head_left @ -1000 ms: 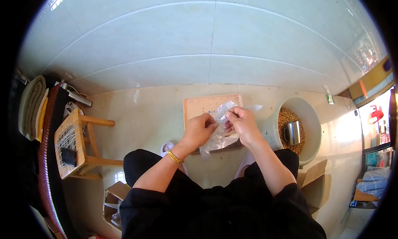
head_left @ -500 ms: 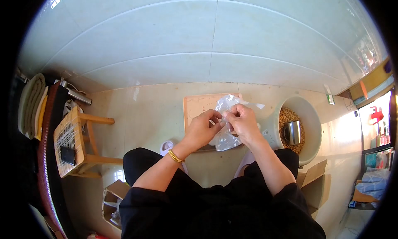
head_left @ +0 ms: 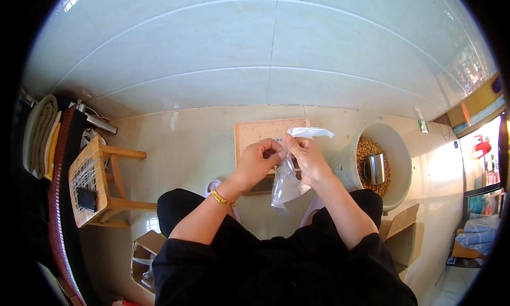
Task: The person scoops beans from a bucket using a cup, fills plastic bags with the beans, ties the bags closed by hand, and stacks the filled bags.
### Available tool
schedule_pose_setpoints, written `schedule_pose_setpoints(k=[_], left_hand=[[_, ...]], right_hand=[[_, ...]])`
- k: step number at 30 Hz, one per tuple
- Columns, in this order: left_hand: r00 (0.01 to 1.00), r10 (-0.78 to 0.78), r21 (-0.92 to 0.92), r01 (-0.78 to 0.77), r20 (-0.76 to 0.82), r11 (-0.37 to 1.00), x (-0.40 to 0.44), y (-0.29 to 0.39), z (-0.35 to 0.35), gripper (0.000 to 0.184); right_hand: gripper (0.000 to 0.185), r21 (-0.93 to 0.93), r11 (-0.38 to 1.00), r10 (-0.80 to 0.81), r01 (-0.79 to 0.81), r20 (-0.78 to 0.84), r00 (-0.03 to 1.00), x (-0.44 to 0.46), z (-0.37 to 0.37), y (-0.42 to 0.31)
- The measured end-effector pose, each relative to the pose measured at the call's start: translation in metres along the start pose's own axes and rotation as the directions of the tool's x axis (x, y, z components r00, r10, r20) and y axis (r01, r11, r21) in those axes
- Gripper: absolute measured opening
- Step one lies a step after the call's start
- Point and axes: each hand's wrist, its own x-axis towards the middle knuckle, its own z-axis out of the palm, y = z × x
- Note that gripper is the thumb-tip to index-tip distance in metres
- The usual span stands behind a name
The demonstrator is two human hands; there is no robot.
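Note:
A clear plastic bag (head_left: 285,185) hangs between my two hands, crumpled and thin, above a flat orange-pink board or stool top (head_left: 255,129). My left hand (head_left: 256,162) pinches the bag's upper part between thumb and fingertips; a gold bracelet circles that wrist. Close beside it, my right hand (head_left: 309,160) grips the same bag with thumb and index finger. A whitish strip of the plastic (head_left: 313,132) sticks out above the right fingers. Part of the bag is hidden behind my fingers.
To the right stands a large pale bucket (head_left: 399,170) with tan nuts or beans (head_left: 369,146) and a metal cup (head_left: 374,169) in it. Open cardboard boxes (head_left: 406,234) lie by my right leg and at lower left. A wooden stool (head_left: 109,202) holding a dark phone-like object is leftward.
The bag has come down and hangs lower between my hands, more bunched. Its pale strip now points out to the right above my right hand. Both hands stay close together.

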Motion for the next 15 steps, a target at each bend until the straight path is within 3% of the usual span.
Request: schedule_pose_setpoints(k=[2, 4, 5, 6, 7, 8, 9, 13, 14, 15], left_hand=[[1.0, -0.008, -0.045, 0.007, -0.009, 0.999, 0.002, -0.003, -0.002, 0.017], [0.987, -0.1, -0.244, 0.068, -0.122, 0.967, 0.004, -0.004, -0.004, 0.013], [0.977, -0.134, -0.293, 0.081, -0.165, 0.953, 0.005, -0.004, -0.005, 0.009], [0.977, -0.134, -0.294, 0.081, -0.166, 0.952, 0.005, -0.004, -0.007, 0.009], [0.971, -0.161, -0.434, 0.069, -0.178, 0.898, 0.006, -0.003, -0.009, 0.008], [0.964, -0.189, -0.564, 0.053, -0.186, 0.824, 0.006, -0.002, -0.012, 0.007], [0.967, -0.189, -0.634, 0.041, -0.169, 0.772, 0.006, 0.001, -0.015, 0.004], [0.966, -0.201, -0.743, 0.012, -0.164, 0.669, 0.003, 0.01, -0.022, 0.007], [0.966, -0.201, -0.744, 0.012, -0.165, 0.668, 0.003, 0.009, -0.024, 0.007], [0.949, -0.209, -0.759, -0.046, -0.235, 0.649, 0.003, 0.005, -0.027, 0.009]], right_hand=[[0.028, 0.029, 0.999, -0.017, 0.017, 0.023, 1.0, -0.002, 0.0, -0.004], [0.029, 0.007, 0.999, -0.039, 0.039, -0.02, 0.999, -0.008, 0.003, -0.012], [0.025, -0.029, 0.99, -0.142, 0.141, -0.005, 0.99, -0.007, -0.001, -0.006], [0.025, -0.03, 0.99, -0.141, 0.141, -0.004, 0.99, -0.001, -0.006, -0.001], [0.023, -0.342, 0.915, -0.249, 0.214, -0.064, 0.966, 0.005, -0.01, 0.002], [0.021, -0.623, 0.745, -0.366, 0.237, -0.086, 0.926, 0.01, -0.013, 0.006], [0.018, -0.682, 0.686, -0.441, 0.254, -0.111, 0.891, 0.004, -0.007, -0.001], [0.015, -0.709, 0.668, -0.47, 0.226, -0.166, 0.867, 0.008, -0.016, -0.012], [0.014, -0.458, 0.868, -0.354, 0.191, -0.303, 0.885, 0.004, -0.017, -0.025], [0.013, -0.156, 0.976, -0.201, 0.15, -0.395, 0.896, 0.002, -0.018, -0.035]])
